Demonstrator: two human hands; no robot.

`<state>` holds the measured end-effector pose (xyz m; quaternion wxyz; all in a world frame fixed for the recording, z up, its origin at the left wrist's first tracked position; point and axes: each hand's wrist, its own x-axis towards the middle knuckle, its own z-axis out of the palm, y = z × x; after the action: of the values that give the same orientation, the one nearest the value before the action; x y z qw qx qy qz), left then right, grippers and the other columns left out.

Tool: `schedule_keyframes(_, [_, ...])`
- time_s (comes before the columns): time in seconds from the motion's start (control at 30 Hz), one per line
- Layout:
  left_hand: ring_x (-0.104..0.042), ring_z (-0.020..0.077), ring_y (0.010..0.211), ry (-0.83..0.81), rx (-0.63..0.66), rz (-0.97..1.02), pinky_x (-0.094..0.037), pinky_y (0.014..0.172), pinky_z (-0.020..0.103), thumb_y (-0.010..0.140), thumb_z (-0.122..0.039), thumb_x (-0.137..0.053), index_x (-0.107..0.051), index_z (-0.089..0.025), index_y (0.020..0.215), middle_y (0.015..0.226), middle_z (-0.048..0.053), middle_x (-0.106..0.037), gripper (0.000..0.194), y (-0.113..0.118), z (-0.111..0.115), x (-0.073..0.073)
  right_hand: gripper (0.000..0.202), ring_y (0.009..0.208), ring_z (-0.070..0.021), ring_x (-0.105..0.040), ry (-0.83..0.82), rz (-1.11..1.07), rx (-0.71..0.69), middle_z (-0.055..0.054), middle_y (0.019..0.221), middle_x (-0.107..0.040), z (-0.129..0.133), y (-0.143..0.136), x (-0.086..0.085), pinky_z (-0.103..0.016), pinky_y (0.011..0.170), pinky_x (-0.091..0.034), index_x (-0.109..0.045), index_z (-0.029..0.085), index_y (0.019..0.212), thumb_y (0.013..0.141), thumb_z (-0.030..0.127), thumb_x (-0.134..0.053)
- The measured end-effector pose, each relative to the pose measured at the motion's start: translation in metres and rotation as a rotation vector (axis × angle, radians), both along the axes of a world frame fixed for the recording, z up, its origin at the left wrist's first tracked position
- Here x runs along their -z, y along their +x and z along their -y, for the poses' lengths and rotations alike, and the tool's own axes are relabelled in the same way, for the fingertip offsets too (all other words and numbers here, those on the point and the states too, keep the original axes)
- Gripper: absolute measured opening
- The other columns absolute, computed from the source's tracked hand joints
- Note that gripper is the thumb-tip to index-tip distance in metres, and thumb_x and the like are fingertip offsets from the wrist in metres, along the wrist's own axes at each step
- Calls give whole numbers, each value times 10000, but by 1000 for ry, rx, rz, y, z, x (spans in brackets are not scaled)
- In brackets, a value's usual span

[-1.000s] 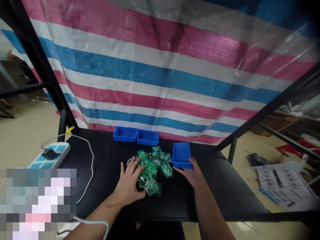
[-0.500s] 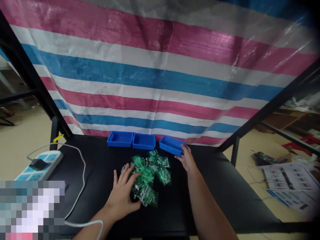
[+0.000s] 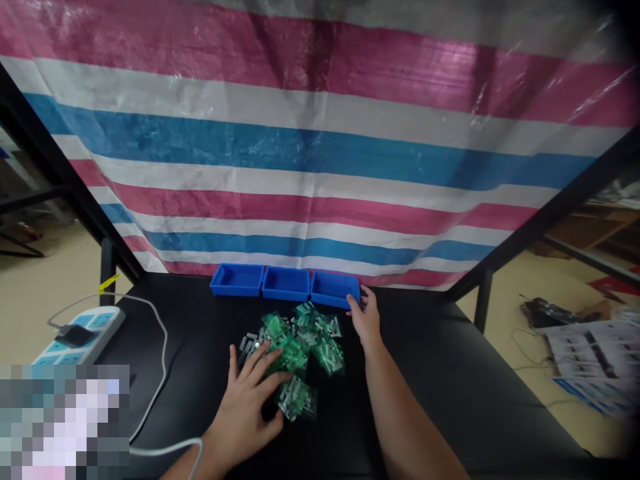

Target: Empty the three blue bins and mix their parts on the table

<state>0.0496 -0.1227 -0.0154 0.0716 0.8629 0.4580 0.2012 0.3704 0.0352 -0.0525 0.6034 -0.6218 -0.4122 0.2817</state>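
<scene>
Three blue plastic bins stand in a row along the table's back: the left bin (image 3: pixel 236 291), the middle bin (image 3: pixel 286 295) and the right bin (image 3: pixel 334 300). My right hand (image 3: pixel 366 317) grips the right bin's right end, thumb at its front wall and fingers at its side. In front lies a heap of small green-tinted clear packets (image 3: pixel 327 353) with metal-looking parts inside. Small dark grey cylindrical pieces (image 3: pixel 247 345) show at the heap's left edge. Fingers spread, my left hand (image 3: pixel 250 400) rests over the near left of the heap.
A white power strip (image 3: pixel 97 327) with a black plug sits at the table's left, its cable (image 3: pixel 166 347) curving toward my left forearm. Striped sheeting (image 3: pixel 320 173) hangs behind the bins between black frame posts. Printed sheets (image 3: pixel 585 353) lie at right beyond the black table (image 3: pixel 450 387).
My right hand has moved the right bin left and straightened it beside the middle bin. My left hand has shifted slightly down, and more dark grey pieces show.
</scene>
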Motion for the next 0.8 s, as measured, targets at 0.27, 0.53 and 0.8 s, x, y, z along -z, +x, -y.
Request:
schedule_keyframes(0.27, [-297,357,1470,-100,17,21,162,1129,719,688,-210,-621,-539,-361,1350,1563,18,-410,684,1,-1,-3,458,1079,-283,-633,47,358,-40,-103,1150,-701,9,5,-2,-443,957,-494,-679,223,1176,873,543,-557])
schedule_keyframes(0.53, [-316,395,1455,-117,42,42,149,1117,741,666,-298,-697,-557,-364,1327,1565,31,-402,680,1,-4,-2,575,1141,-309,-623,29,273,-154,-106,1227,-659,8,9,3,-469,959,-488,-556,244,1355,838,486,-622])
schedule_keyframes(0.8, [-295,374,1467,-72,32,8,121,1131,736,708,-287,-673,-591,-355,1282,1574,13,-385,583,2,-2,-3,274,1094,-291,-576,179,633,-24,-140,1187,-552,25,-9,-19,-457,942,-519,-707,212,1056,860,382,-617])
